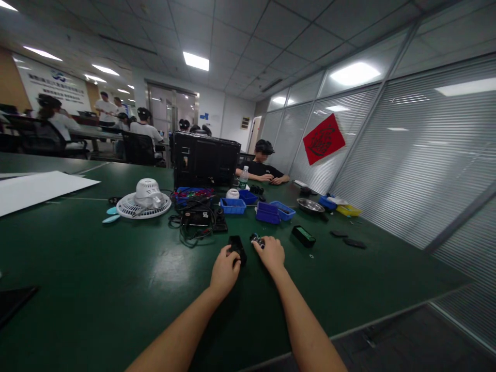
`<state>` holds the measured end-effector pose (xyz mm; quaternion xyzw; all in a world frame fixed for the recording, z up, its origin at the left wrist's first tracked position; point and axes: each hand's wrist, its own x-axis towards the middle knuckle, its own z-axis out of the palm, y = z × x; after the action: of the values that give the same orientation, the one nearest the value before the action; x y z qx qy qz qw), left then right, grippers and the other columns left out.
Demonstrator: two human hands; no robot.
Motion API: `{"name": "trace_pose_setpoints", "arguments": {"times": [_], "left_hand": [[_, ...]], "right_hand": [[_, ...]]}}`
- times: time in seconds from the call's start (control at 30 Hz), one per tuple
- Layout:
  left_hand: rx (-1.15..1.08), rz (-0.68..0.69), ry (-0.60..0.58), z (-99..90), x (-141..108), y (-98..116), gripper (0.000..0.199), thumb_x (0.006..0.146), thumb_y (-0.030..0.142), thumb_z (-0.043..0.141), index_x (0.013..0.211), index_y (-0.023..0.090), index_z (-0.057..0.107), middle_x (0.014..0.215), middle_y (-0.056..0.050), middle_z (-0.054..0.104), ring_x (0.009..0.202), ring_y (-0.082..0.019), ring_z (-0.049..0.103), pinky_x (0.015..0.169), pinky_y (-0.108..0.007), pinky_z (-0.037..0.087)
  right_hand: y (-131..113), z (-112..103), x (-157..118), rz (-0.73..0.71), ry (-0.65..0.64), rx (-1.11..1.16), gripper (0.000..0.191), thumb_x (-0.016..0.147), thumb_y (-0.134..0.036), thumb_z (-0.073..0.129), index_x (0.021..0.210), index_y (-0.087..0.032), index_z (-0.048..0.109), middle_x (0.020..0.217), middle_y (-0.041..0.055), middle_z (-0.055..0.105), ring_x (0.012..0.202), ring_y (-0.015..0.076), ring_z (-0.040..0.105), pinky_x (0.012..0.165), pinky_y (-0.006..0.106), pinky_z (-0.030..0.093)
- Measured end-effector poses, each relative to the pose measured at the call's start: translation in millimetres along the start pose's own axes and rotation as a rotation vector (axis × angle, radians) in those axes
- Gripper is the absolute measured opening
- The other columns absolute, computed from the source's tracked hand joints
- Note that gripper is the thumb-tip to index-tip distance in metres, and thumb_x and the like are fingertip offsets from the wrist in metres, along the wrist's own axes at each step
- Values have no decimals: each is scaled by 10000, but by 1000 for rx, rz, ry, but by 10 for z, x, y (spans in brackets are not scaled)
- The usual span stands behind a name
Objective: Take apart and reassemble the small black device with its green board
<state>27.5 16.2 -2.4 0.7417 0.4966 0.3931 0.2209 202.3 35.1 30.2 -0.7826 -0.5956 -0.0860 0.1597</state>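
My left hand point(226, 269) is closed on the near end of a small black box-shaped housing point(237, 245) on the green table. Its inside looks hollow and dark. Just to the right, my right hand point(273, 253) has its fingers closed on a small dark part with light bits point(256, 239), too small to name exactly. A gap separates the two hands. Farther right lies a black box with a green face point(304, 236), touched by neither hand. A small pale ring point(311, 256) rests near it.
Ahead are a cable pile with a black power adapter point(196, 217), blue bins point(233, 206) and a dark monitor-like panel point(205, 161). A white fan part point(143, 200) lies left; a metal bowl point(310, 205) and flat black pieces point(354, 243) lie right. Another person point(264, 168) sits across the table.
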Motion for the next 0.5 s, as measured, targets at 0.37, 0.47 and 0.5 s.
{"name": "trace_pose_setpoints", "arguments": {"times": [0.37, 0.47, 0.5], "left_hand": [[11, 4, -18, -23, -17, -5, 163, 777, 191, 483, 868, 203, 618, 1196, -71, 447, 1097, -196, 470, 971, -334, 338], [-1, 5, 6, -11, -9, -26, 209, 765, 187, 493, 944, 205, 600, 1177, -69, 455, 1079, -195, 479, 963, -326, 348], [-9, 0, 12, -9, -7, -28, 229, 757, 184, 501, 967, 205, 591, 1159, -67, 464, 1045, -189, 496, 948, -320, 362]], "right_hand": [[-52, -24, 2, 1, -285, 113, 400, 803, -515, 420, 930, -180, 599, 975, 107, 624, 882, 221, 576, 678, 275, 399], [-120, -23, -40, 25, -255, 86, 351, 792, -472, 465, 956, -179, 566, 939, 104, 629, 843, 211, 584, 673, 273, 397], [-130, -24, -50, 34, -221, 61, 343, 790, -461, 477, 965, -176, 558, 941, 108, 624, 853, 213, 578, 683, 277, 395]]}}
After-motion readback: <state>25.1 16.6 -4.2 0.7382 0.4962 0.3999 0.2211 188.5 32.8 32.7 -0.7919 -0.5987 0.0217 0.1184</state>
